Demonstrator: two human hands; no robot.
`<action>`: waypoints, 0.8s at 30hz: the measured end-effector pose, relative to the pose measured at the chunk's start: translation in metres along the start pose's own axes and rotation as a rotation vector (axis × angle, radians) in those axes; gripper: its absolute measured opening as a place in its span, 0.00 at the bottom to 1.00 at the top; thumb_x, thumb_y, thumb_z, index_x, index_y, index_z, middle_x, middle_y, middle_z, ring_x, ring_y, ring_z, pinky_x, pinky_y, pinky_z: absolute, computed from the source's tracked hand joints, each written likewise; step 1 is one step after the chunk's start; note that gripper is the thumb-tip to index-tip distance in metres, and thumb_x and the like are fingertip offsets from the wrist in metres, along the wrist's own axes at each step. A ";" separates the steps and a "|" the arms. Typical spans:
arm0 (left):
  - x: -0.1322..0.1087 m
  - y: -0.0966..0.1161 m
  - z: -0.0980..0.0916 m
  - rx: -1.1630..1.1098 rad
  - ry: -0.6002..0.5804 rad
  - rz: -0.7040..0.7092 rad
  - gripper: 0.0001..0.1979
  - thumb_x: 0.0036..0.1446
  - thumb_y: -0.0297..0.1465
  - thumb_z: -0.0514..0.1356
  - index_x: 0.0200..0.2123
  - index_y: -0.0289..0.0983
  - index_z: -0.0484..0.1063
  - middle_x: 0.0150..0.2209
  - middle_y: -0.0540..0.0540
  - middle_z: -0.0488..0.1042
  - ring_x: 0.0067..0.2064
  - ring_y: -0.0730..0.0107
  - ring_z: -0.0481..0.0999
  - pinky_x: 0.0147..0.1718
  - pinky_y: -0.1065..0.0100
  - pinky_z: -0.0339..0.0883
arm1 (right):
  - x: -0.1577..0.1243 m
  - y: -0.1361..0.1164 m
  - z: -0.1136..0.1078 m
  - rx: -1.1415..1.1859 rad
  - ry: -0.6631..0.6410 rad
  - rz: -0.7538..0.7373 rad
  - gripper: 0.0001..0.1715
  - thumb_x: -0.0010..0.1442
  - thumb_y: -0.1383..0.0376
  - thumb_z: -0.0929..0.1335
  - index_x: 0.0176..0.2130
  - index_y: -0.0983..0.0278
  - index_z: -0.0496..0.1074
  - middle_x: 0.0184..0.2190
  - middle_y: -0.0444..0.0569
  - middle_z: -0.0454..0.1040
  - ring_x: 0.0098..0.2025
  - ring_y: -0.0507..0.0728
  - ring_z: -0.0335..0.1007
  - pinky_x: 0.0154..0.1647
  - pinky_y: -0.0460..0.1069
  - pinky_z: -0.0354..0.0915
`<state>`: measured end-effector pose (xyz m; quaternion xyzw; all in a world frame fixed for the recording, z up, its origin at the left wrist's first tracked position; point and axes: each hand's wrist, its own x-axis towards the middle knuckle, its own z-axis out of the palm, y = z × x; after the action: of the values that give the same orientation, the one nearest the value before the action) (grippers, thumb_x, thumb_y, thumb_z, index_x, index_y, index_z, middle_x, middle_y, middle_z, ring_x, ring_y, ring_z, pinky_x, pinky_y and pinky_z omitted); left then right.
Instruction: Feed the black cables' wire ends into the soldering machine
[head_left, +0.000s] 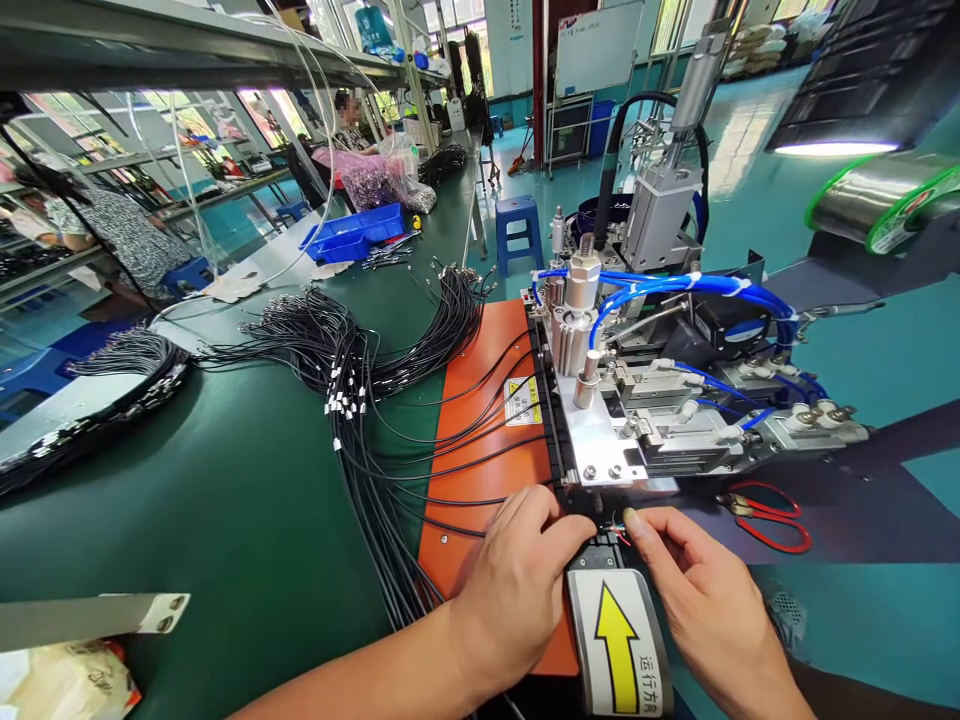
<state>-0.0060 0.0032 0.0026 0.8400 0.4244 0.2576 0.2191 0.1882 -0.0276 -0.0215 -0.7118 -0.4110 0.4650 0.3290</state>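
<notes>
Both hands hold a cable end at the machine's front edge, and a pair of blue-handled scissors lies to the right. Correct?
Not quite: in the head view the scissors have red handles. Left hand and right hand do meet at the cable end.

Green bench (225, 520) — black cables (360, 400), orange mat (480, 440), blue tray (352, 232), red scissors (772, 515)

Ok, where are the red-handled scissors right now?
In the head view, the red-handled scissors lie on the table's right side, just beyond the right hand and beside the metal fixture.
</notes>
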 end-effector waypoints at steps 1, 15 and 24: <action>0.000 0.000 0.000 0.001 0.000 0.000 0.12 0.66 0.22 0.54 0.44 0.39 0.75 0.36 0.45 0.65 0.38 0.63 0.65 0.35 0.67 0.62 | 0.000 0.000 0.000 -0.002 0.003 -0.004 0.32 0.59 0.35 0.65 0.45 0.56 0.76 0.29 0.42 0.78 0.30 0.55 0.70 0.30 0.47 0.66; 0.002 -0.001 -0.001 0.026 -0.012 0.005 0.12 0.66 0.22 0.52 0.44 0.39 0.75 0.36 0.45 0.65 0.38 0.63 0.65 0.35 0.66 0.63 | -0.002 -0.002 0.000 -0.054 0.030 -0.075 0.28 0.64 0.40 0.64 0.45 0.58 0.76 0.29 0.44 0.79 0.29 0.55 0.72 0.25 0.46 0.65; 0.001 -0.001 0.001 0.026 0.000 0.011 0.12 0.66 0.22 0.53 0.44 0.38 0.74 0.35 0.45 0.64 0.38 0.63 0.65 0.35 0.66 0.62 | -0.004 -0.003 0.002 -0.139 0.077 -0.093 0.28 0.64 0.40 0.63 0.41 0.57 0.77 0.25 0.42 0.77 0.22 0.54 0.67 0.20 0.46 0.60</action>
<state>-0.0056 0.0041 0.0021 0.8452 0.4230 0.2531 0.2066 0.1847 -0.0293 -0.0181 -0.7304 -0.4620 0.3918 0.3154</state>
